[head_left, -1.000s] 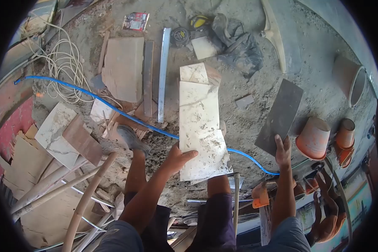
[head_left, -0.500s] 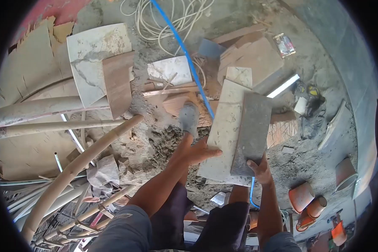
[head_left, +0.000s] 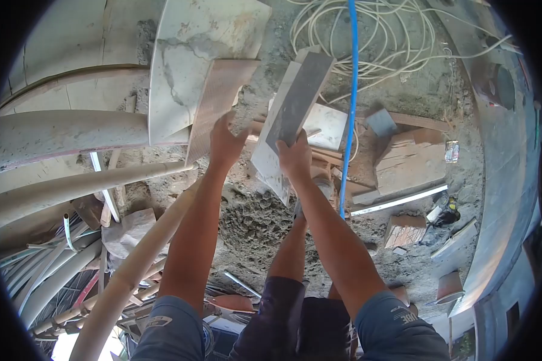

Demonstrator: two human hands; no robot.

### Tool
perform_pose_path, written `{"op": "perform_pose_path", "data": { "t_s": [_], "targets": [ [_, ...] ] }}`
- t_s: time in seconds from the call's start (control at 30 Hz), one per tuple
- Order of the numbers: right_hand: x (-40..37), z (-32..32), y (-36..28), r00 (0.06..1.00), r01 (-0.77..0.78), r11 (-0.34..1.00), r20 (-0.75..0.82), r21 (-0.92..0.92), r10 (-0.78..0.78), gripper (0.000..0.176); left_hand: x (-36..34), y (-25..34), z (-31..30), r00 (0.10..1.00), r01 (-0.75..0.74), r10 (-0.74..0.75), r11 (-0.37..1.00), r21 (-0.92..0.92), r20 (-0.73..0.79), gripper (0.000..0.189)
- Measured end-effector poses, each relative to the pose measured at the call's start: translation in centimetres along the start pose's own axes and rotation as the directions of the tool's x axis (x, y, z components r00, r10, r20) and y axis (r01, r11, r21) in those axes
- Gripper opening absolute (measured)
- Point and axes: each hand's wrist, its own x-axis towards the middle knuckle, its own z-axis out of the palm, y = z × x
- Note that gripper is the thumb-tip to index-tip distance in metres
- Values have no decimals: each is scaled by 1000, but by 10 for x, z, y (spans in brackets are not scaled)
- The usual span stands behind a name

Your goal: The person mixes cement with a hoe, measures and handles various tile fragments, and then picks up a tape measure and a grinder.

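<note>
My right hand (head_left: 295, 159) grips the lower end of a stack of cut tile pieces, its thumb on the dark grey tile strip (head_left: 301, 96). Beneath that strip, a wider pale tile piece (head_left: 268, 153) sticks out along the left and lower sides. To the left, my left hand (head_left: 224, 144) holds nothing, its thumb and fingers spread, and overlaps the edge of a brown ribbed tile piece (head_left: 221, 90). That brown piece lies against a large cracked, marble-patterned tile (head_left: 186, 75).
A blue hose (head_left: 351, 108) runs down past a coil of pale cable (head_left: 397, 42). Broken brown tiles (head_left: 409, 157) lie to the right. Long poles (head_left: 126, 253) and a bundle of pipes (head_left: 60, 274) fill the lower left. Loose rubble (head_left: 253, 219) covers the ground.
The tile stack has moved left and forward in my right hand. My left hand has left the stack's side and reached toward the brown tile piece. The view has turned left.
</note>
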Motion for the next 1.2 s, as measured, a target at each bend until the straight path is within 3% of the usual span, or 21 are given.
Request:
{"op": "perform_pose_path", "data": {
  "t_s": [0.07,0.13,0.17,0.23,0.3,0.37,0.43,0.53,0.63,0.7,0.77,0.8,0.83,0.87,0.9,0.97,1.1,1.2],
  "targets": [
    [25,40,-30,998,-48,996,-36,-69,45,53,15,19,-48,911,-184,252,957,225,-326,49],
    [41,76,-56,992,-101,987,-84,-128,91,54,29,29,-96,788,-119,290,937,327,-544,48],
    [48,91,-68,985,-152,983,-101,-106,142,57,39,27,-114,769,-60,287,922,383,-571,52],
    [63,125,-79,973,-208,975,-117,-82,197,60,60,6,-127,760,-35,304,902,431,-575,55],
    [74,159,-76,992,-80,991,-106,-103,69,67,81,-13,-128,819,-63,288,905,420,-497,58],
    [79,168,-77,959,225,974,182,-10,-219,73,92,-26,-124,871,-86,261,916,393,-417,61],
    [78,179,-74,861,483,876,183,-3,-474,74,94,-28,-120,866,-8,249,874,486,-435,63],
    [66,167,-60,887,433,901,187,-19,-422,74,95,-29,-125,898,5,190,898,440,-398,62],
    [42,113,-19,891,419,904,227,-83,-392,72,90,-26,-126,900,-59,226,911,409,-373,65],
    [25,62,30,913,399,894,180,-202,-367,69,74,-11,-117,757,24,418,750,661,-502,71],
    [17,10,108,930,362,855,90,-371,-355,63,44,12,-92,763,-79,424,810,581,-488,74],
    [7,-25,138,960,266,864,41,-427,-275,63,24,22,-83,767,-160,431,845,510,-475,77],
    [-3,-63,173,925,362,735,120,-573,-361,64,1,29,-61,777,-200,451,838,508,-439,78],
    [-15,-92,193,974,159,888,-81,-433,-214,63,-30,43,-40,859,-182,351,890,419,-373,80],
    [-30,-118,226,912,199,849,-226,-489,-343,61,-62,51,-20,902,-184,314,900,395,-295,79],
    [-60,-175,268,920,64,877,-312,-477,-237,62,-124,57,25,979,-153,181,956,248,-92,76],
    [-111,-260,349,900,-262,848,-434,-461,42,70,-244,79,88,940,-165,86,962,217,330,76],
    [-127,-294,414,899,-229,872,-438,-432,20,72,-305,100,96,882,-193,50,945,263,469,74]
  ]
}}
